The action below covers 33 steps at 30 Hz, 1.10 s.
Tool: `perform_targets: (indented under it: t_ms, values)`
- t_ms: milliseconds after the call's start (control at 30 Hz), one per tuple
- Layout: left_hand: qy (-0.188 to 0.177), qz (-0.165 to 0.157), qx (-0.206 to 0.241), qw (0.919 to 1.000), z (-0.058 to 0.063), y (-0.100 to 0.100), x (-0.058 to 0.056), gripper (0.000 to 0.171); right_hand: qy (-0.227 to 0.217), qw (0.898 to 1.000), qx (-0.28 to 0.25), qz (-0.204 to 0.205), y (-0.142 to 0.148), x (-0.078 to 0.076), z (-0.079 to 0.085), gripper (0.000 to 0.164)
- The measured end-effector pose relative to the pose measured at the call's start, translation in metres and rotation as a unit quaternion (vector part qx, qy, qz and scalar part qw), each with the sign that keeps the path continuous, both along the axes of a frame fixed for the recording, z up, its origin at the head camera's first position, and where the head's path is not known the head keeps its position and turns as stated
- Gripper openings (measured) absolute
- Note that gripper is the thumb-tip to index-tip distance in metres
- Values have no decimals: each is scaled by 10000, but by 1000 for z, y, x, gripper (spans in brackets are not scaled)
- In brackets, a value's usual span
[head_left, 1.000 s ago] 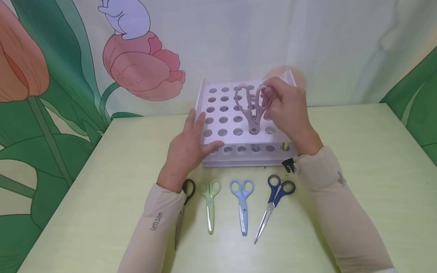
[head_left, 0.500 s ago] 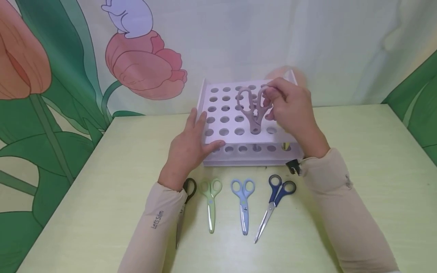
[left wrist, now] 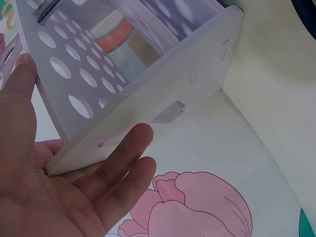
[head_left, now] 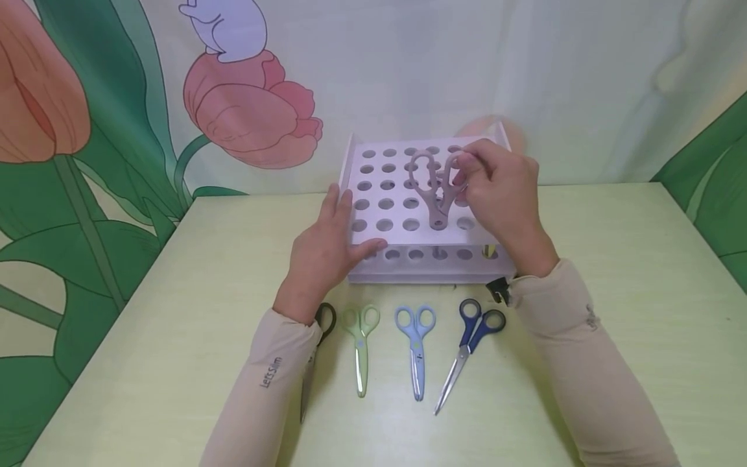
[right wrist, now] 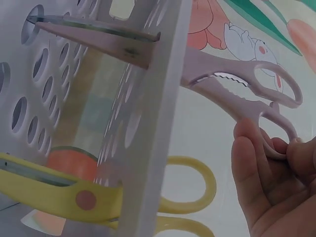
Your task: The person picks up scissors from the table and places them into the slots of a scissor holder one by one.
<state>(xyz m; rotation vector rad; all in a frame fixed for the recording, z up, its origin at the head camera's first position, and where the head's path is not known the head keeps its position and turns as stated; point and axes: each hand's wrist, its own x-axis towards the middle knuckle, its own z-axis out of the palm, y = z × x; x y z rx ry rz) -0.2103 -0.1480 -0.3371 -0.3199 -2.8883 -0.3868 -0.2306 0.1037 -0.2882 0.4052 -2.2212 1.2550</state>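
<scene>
A white rack with rows of round holes stands at the table's far side. My left hand rests on its front left corner, thumb along the front edge; the left wrist view shows two straight fingers against the side panel. My right hand pinches one handle ring of mauve scissors, which have a wavy inner edge. Their blades pass through a top-plate hole, tips at a hole in the lower plate. Yellow scissors also stand in the rack; my right hand hides their handles from the head view.
In a row before the rack lie black scissors, partly under my left sleeve, green scissors, light blue scissors and dark blue scissors. A curtain printed with flowers hangs behind the pale green table.
My right hand and the mauve scissors' handles have dipped slightly and shifted a little right. The left hand keeps its place on the rack; the whole head view has shifted slightly.
</scene>
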Motion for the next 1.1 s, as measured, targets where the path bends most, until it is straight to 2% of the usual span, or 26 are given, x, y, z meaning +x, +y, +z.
perform_targets:
  t_ms: [267,400,500,567,700,900,967,1000,1033,1067,1100]
  values:
    - [-106,54,-22,9999,1,3,0,105,118,9993,-143,-339,-2,4,0,17]
    - [-88,8,10,10000,1,3,-1,105,-95,9995,-311,-63,1,6,1,17]
    - [-68,-21,53,10000,0,2,-1,104,-441,9980,-399,200,5,8,2,20]
    - [-74,-28,84,9999,0,1,0,104,-652,9971,-336,217,8,10,3,22]
    - [-86,-32,116,9999,-1,1,0,103,-771,9968,-197,4,15,18,6,28]
    - [-74,-48,87,9999,-1,2,0,104,-552,9975,-389,-225,30,38,4,31]
    - [-91,-44,45,9999,1,2,0,104,-637,9959,-634,70,38,46,0,29]
    - [-106,-37,23,9999,1,2,0,104,-781,9926,-855,378,43,49,-2,28]
    - [-116,-23,-2,9999,2,1,0,105,-1023,9857,-1113,744,47,53,-5,27]
    - [-126,-6,-25,9999,2,1,0,105,-1305,9737,-1426,1204,52,56,-8,27]
    - [-142,19,-47,9999,3,0,0,105,-1605,9572,-1729,1677,56,59,-11,27]
